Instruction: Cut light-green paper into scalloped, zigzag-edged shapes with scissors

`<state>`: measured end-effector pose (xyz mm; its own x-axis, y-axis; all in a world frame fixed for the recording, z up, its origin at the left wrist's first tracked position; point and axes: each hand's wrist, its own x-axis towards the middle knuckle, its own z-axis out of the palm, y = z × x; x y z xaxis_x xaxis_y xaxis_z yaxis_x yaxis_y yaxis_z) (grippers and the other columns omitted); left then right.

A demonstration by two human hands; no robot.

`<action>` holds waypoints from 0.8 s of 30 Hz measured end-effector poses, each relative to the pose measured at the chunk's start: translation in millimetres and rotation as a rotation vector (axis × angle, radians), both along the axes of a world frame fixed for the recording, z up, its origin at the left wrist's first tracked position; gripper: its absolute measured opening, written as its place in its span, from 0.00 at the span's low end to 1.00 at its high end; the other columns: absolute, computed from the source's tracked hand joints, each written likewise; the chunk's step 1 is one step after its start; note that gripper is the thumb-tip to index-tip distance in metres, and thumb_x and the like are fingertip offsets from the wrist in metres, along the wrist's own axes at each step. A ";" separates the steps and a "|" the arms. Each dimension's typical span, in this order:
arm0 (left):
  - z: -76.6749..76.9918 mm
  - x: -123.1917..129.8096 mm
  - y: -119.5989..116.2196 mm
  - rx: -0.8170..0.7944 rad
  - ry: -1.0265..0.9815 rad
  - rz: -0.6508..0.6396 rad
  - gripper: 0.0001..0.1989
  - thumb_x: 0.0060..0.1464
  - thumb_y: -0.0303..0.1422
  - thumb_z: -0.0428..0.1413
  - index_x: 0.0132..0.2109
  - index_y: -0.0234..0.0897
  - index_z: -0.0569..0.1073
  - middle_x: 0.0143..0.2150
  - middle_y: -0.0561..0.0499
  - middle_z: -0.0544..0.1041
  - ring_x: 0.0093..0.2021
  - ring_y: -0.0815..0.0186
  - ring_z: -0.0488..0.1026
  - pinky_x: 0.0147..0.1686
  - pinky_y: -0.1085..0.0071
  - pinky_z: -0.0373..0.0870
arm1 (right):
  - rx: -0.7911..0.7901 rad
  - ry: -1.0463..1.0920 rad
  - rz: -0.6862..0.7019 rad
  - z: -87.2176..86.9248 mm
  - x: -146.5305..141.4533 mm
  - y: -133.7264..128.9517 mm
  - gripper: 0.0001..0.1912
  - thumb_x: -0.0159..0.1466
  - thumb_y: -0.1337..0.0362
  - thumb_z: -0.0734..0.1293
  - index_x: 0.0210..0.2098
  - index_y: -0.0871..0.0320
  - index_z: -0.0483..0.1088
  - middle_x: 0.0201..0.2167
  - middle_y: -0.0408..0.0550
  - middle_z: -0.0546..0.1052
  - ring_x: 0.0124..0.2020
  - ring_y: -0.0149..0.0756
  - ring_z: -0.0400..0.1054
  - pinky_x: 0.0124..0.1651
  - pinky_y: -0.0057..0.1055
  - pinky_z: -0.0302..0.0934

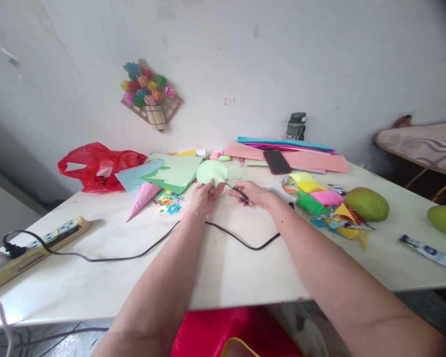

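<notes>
My left hand [205, 197] is closed on the lower edge of a round, pale green paper cutout [209, 171] with a scalloped rim. Black-handled scissors [241, 194] are gripped in my right hand [253, 193], their blades lying against the cutout's right side. Just behind it is another pale green paper piece [237, 172]. Left of my hands are light green sheets [182, 167], a pink paper cone [142, 200] and small colourful cutouts [168, 202].
A black cord [134, 259] runs across the white table [238, 277] from a power strip [37, 253]. A red plastic bag [96, 168] stands at the left. At the right are a phone [277, 162], coloured scraps [344, 223], and a green fruit [366, 204].
</notes>
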<state>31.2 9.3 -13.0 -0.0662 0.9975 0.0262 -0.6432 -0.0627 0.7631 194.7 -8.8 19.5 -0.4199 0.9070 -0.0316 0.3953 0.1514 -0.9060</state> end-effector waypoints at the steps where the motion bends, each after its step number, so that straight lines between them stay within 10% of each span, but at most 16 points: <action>1: -0.1 0.0 0.4 0.001 0.001 -0.002 0.05 0.47 0.22 0.55 0.27 0.33 0.66 0.25 0.52 0.72 0.34 0.64 0.76 0.45 0.62 0.70 | 0.001 0.004 0.000 -0.2 0.0 -0.1 0.20 0.51 0.49 0.67 0.23 0.59 0.59 0.15 0.37 0.61 0.14 0.21 0.54 0.14 0.19 0.46; 24: -0.6 -1.9 4.5 -0.044 -0.027 -0.020 0.09 0.46 0.20 0.54 0.37 0.30 0.69 0.27 0.48 0.75 0.37 0.60 0.76 0.46 0.59 0.70 | -0.002 0.114 -0.011 -16.3 2.3 17.4 0.16 0.51 0.53 0.68 0.29 0.59 0.64 0.14 0.36 0.62 0.13 0.21 0.52 0.15 0.20 0.49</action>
